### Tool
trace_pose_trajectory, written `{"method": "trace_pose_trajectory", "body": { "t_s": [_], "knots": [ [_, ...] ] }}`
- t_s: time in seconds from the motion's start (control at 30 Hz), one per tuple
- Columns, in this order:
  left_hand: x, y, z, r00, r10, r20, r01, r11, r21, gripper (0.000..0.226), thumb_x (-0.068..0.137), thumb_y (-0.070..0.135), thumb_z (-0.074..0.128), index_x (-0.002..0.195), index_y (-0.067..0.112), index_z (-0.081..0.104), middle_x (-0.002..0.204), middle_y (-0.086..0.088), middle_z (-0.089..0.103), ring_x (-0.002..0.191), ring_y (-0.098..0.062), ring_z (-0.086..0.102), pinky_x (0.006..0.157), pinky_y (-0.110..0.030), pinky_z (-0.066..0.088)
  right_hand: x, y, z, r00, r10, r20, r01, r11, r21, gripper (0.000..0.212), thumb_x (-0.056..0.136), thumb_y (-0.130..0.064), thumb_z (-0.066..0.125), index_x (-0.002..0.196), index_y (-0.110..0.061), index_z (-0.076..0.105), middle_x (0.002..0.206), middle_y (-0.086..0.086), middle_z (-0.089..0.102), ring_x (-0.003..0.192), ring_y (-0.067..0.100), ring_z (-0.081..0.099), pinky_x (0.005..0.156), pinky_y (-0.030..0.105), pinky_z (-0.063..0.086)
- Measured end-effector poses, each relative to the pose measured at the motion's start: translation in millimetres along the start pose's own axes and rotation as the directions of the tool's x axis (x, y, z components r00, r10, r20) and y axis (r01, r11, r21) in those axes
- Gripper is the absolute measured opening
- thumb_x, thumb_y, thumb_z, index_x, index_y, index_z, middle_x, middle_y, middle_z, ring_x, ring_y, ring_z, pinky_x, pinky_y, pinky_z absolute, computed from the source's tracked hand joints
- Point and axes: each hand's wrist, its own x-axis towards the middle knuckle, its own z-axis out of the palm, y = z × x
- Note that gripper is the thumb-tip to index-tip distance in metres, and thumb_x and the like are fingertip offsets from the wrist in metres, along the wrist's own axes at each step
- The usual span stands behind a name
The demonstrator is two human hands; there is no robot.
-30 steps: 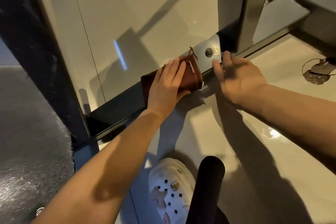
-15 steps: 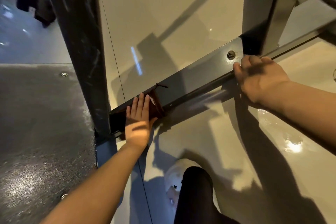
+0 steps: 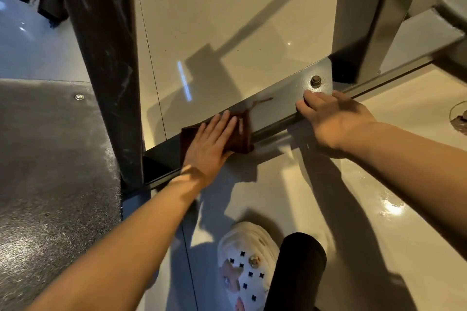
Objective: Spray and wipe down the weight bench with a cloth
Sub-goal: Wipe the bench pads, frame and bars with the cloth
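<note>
Low on the bench frame, along the flat base bar (image 3: 278,106) that ran diagonally over the tiled floor (image 3: 227,20), the left hand (image 3: 209,142) pressed a brown cloth (image 3: 242,134) flat with straight fingers, a loose thread trailing from the cloth's upper corner. Toward the bar's right end, just below a bolt (image 3: 316,81), the right hand (image 3: 331,118) rested on the bar's near edge, fingers curled over it. A dark upright post (image 3: 106,58) rose at the bar's left end beside a black rubber mat (image 3: 50,159). A white clog (image 3: 247,260) stood on the floor below.
</note>
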Motion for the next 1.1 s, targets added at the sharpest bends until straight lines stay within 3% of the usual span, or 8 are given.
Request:
{"method": "trace_pose_trajectory", "body": {
  "t_s": [0.1,0.23,0.4,0.53,0.67,0.83,0.93,1.1],
  "knots": [
    [-43,-30,1,0.980,-0.197,0.030,0.198,0.979,-0.046,0.088,0.083,0.008,0.071,0.150,0.016,0.014,0.155,-0.003,0.015,0.142,-0.023,0.015,0.114,-0.047,0.014,1,-4,3,0.999,0.027,-0.036,-0.026,0.999,0.041,0.081,0.081,-0.034,0.070,0.146,-0.016,0.025,0.150,0.007,0.026,0.137,0.023,0.030,0.112,0.036,0.028],
    [-57,-25,1,0.934,-0.356,0.020,0.356,0.932,-0.070,0.076,0.091,0.008,0.061,0.144,0.014,0.009,0.158,-0.012,0.016,0.144,-0.024,0.006,0.116,-0.043,0.003,1,-8,11,0.997,0.042,-0.071,-0.040,0.999,0.036,0.087,0.081,-0.036,0.070,0.147,-0.014,0.018,0.151,0.010,0.021,0.138,0.026,0.028,0.113,0.038,0.027],
    [-17,9,-4,0.956,-0.293,0.030,0.293,0.956,-0.002,0.069,0.100,0.027,0.045,0.141,0.023,-0.010,0.162,-0.005,0.000,0.150,-0.023,-0.002,0.117,-0.034,-0.008,-2,-9,14,0.993,0.046,-0.107,-0.041,0.998,0.046,0.085,0.082,-0.036,0.067,0.146,-0.014,0.016,0.151,0.010,0.020,0.138,0.024,0.026,0.113,0.035,0.028],
    [21,35,-7,0.996,-0.088,0.008,0.088,0.995,-0.056,0.068,0.100,0.032,0.045,0.145,0.028,-0.006,0.161,0.000,0.000,0.146,-0.013,-0.006,0.116,-0.030,-0.010,-2,-9,13,0.993,0.043,-0.114,-0.034,0.996,0.081,0.080,0.086,-0.032,0.060,0.148,-0.014,0.014,0.154,0.010,0.016,0.140,0.024,0.023,0.113,0.035,0.026],
    [12,20,-9,0.998,-0.038,0.046,0.042,0.994,-0.096,0.070,0.100,0.026,0.047,0.146,0.030,-0.006,0.155,0.010,-0.009,0.143,-0.008,-0.011,0.116,-0.027,-0.010,-2,-7,14,0.995,0.045,-0.094,-0.037,0.996,0.081,0.082,0.086,-0.032,0.059,0.150,-0.014,0.010,0.158,0.010,0.010,0.144,0.024,0.016,0.117,0.036,0.020],
    [-61,-29,-4,0.944,-0.324,0.069,0.331,0.933,-0.140,0.071,0.093,0.016,0.051,0.148,0.018,0.005,0.156,0.003,0.004,0.146,-0.019,0.002,0.120,-0.048,0.005,1,-5,12,0.996,0.039,-0.080,-0.033,0.996,0.083,0.088,0.081,-0.035,0.066,0.149,-0.015,0.014,0.155,0.010,0.016,0.143,0.025,0.021,0.115,0.037,0.023],
    [-67,-34,-5,0.891,-0.437,0.123,0.453,0.878,-0.153,0.074,0.096,0.013,0.054,0.148,0.016,0.002,0.158,0.001,0.000,0.149,-0.023,-0.001,0.120,-0.040,-0.004,1,-9,11,0.995,0.064,-0.075,-0.056,0.993,0.105,0.089,0.080,-0.037,0.069,0.148,-0.016,0.015,0.155,0.010,0.017,0.142,0.025,0.022,0.113,0.037,0.028],
    [-27,9,-4,0.889,-0.455,0.055,0.456,0.890,-0.015,0.071,0.100,0.030,0.046,0.153,0.016,0.001,0.162,-0.007,0.000,0.150,-0.024,-0.002,0.118,-0.036,-0.005,-1,-9,10,0.991,0.070,-0.110,-0.059,0.993,0.105,0.085,0.082,-0.036,0.068,0.147,-0.015,0.018,0.153,0.010,0.020,0.141,0.024,0.024,0.110,0.036,0.032]
  ]
}}
